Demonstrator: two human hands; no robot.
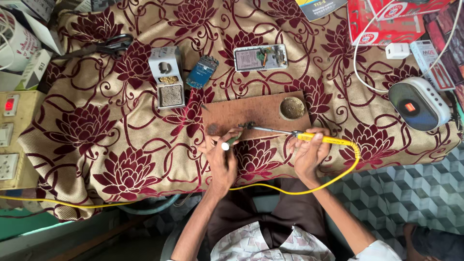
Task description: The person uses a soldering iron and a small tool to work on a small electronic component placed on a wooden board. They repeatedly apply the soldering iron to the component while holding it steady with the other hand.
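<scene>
While both hands meet, right hand (309,152) levels soldering iron (309,137) over board (251,116).

A gold cloth (96,140) with dark red flowers covers the tabletop. Near its middle top lies an opened phone (260,57) (its insides showing), with a small blue circuit board (202,71) just to its left. Beside that stands a white holder (166,77) with a brass wool pad. A round speaker (419,103) sits at the right edge, near a white charger plug (398,50). Red boxes (386,21) lie above. Scissors (113,44) rest at upper left, and wall switches (9,135) line the far left.
</scene>
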